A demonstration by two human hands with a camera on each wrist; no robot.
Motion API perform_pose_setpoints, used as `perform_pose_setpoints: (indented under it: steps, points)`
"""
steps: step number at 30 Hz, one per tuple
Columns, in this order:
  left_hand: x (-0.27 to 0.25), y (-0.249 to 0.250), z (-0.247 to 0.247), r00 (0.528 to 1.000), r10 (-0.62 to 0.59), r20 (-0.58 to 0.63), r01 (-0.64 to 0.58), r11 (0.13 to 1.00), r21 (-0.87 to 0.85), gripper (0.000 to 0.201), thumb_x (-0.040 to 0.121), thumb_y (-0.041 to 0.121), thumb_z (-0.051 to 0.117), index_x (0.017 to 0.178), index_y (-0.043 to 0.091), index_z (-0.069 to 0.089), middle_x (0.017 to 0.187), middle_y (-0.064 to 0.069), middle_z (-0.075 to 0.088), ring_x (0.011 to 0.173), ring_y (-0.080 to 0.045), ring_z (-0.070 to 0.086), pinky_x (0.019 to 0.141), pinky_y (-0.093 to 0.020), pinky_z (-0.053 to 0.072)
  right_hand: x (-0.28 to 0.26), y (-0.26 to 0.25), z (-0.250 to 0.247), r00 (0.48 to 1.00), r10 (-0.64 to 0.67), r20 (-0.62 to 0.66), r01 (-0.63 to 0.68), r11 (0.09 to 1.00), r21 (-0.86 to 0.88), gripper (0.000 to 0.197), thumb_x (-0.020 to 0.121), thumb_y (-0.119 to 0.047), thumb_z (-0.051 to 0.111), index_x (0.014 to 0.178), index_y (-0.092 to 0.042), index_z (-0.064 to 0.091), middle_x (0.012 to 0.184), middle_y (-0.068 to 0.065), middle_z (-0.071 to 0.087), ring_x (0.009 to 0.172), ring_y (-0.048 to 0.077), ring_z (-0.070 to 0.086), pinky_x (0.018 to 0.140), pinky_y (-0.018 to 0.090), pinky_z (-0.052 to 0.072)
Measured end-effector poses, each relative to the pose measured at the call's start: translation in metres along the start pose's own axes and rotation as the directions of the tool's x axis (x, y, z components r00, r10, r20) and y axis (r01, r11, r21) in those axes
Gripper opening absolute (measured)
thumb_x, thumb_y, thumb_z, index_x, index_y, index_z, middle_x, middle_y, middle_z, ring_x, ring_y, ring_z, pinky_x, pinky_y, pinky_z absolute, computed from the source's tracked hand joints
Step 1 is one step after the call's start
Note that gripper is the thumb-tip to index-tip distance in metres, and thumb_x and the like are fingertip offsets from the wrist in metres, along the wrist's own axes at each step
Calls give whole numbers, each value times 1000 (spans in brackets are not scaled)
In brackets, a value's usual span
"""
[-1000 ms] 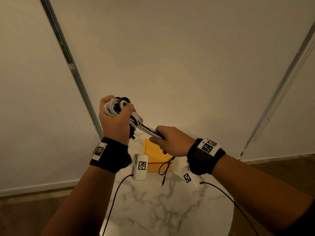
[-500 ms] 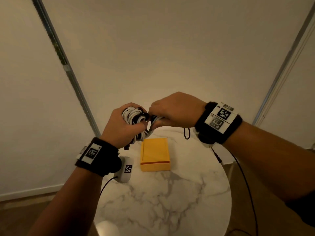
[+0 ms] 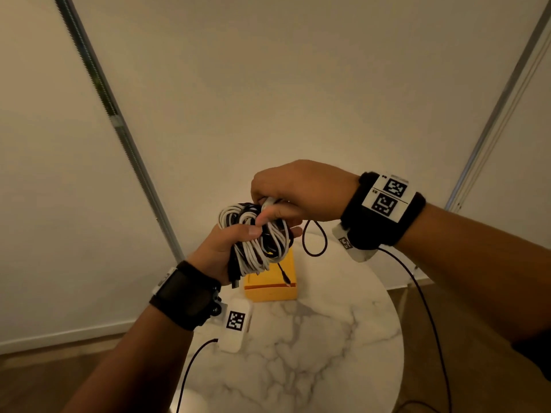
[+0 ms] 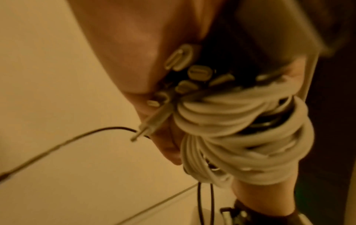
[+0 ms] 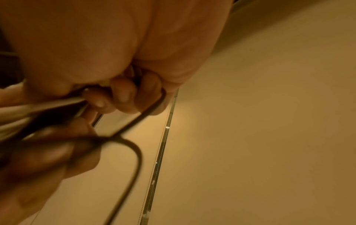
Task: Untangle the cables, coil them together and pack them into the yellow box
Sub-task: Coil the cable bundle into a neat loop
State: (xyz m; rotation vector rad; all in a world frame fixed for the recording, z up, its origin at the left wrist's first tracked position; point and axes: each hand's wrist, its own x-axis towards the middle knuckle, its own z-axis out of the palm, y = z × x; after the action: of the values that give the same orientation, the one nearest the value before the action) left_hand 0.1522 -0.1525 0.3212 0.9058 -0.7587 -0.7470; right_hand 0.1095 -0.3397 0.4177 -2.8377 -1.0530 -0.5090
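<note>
Your left hand (image 3: 222,251) is wrapped tight around the cable bundle (image 3: 259,236), thumb clamped across the front of the white and black loops, so that's your anchor. Your right hand (image 3: 298,192) sits right on top of the bundle with its fingers (image 5: 123,91) curled in, pinching the cable ends (image 3: 268,202) it's feeding onto the coil. A thin black loop (image 3: 314,239) hangs off the bundle on the right-hand side, and a black tail with a plug (image 3: 284,277) dangles below it.

Looks to me like you're on the last wraps, so here's what I'd do. Keep the left thumb where it is, because if it lifts, those loops will probably spring apart. Lay the black slack around the bundle in the same direction as the white turns, and don't yank it or you'll kink the thin one. From the left wrist view a bunch of plugs (image 4: 196,73) all poke out at the bundle's near end, which is good. Keep them together so they don't snag.

The yellow box (image 3: 271,289) is straight below the bundle on the marble table (image 3: 328,353). It looks narrow next to the coil, so squeeze the bundle long and flat before lowering it, and tuck that dangling tail in first
</note>
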Motion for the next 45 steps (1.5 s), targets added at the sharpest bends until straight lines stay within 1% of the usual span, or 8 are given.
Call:
perform_pose_setpoints:
  steps: [6, 11, 16, 21, 30, 35, 39, 45]
  points:
    - [2, -7, 6, 998, -69, 3, 69, 978, -195, 23, 76, 14, 83, 95, 15, 70, 92, -5, 67, 96, -28, 71, 106, -50, 51, -1, 2, 8, 996, 77, -43, -66, 976, 207, 27, 97, -40, 62, 99, -13, 61, 83, -6, 62, 70, 10, 52, 64, 25, 42]
    - [6, -10, 21, 981, -46, -187, 5, 977, -211, 14, 76, 16, 76, 87, 15, 68, 74, -1, 60, 72, -18, 67, 82, -44, 60, -4, 3, 20, 972, 226, -65, -184, 904, 385, 25, 103, -35, 54, 106, -10, 53, 61, -8, 50, 54, 7, 45, 53, 16, 32]
    - [8, -12, 20, 945, 24, -325, -49, 997, -67, 10, 76, 19, 73, 74, 11, 68, 71, -4, 62, 70, -21, 66, 87, -44, 57, -10, -3, 47, 904, 391, -173, -196, 738, 646, 32, 106, -39, 38, 108, -8, 44, 84, 14, 58, 58, 9, 47, 54, 25, 39]
    - [7, -6, 10, 899, 44, -435, -83, 994, -70, 18, 80, 15, 64, 62, 14, 68, 69, -2, 61, 68, -19, 66, 90, -43, 56, -19, 4, 65, 813, 550, -190, -231, 605, 762, 28, 109, -34, 35, 108, -8, 46, 77, 3, 52, 54, 4, 45, 54, 17, 37]
    - [8, -29, 12, 834, 149, -531, -52, 980, 193, 8, 90, -3, 64, 86, -10, 67, 86, -28, 66, 72, -35, 69, 73, -42, 58, -10, -7, 73, 786, 587, -196, -225, 566, 793, 34, 111, -29, 25, 102, 0, 40, 79, 6, 39, 65, 10, 40, 65, 26, 39]
    - [8, -41, 25, 770, 359, -528, -134, 900, 415, 23, 71, 13, 78, 83, -5, 69, 74, -20, 71, 69, -34, 69, 67, -43, 58, -3, -26, 78, 799, 597, -68, -161, 323, 933, 46, 111, -35, 21, 125, -1, 48, 133, 10, 60, 127, 18, 59, 110, 36, 46]
    - [7, -43, 28, 718, 445, -534, -191, 865, 464, 39, 71, 20, 73, 101, -3, 68, 86, -25, 71, 77, -40, 70, 72, -48, 61, 3, -35, 78, 779, 625, -41, -48, 124, 991, 43, 111, -32, 26, 126, 2, 46, 134, 20, 61, 126, 26, 62, 110, 46, 46]
    - [9, -39, 34, 742, 425, -518, -213, 883, 419, 62, 74, 17, 74, 133, 3, 61, 110, -16, 75, 105, -34, 72, 89, -49, 60, 4, -41, 75, 732, 674, -96, -35, 177, 984, 44, 111, -39, 22, 136, -13, 46, 141, 3, 61, 119, 14, 64, 107, 38, 48]
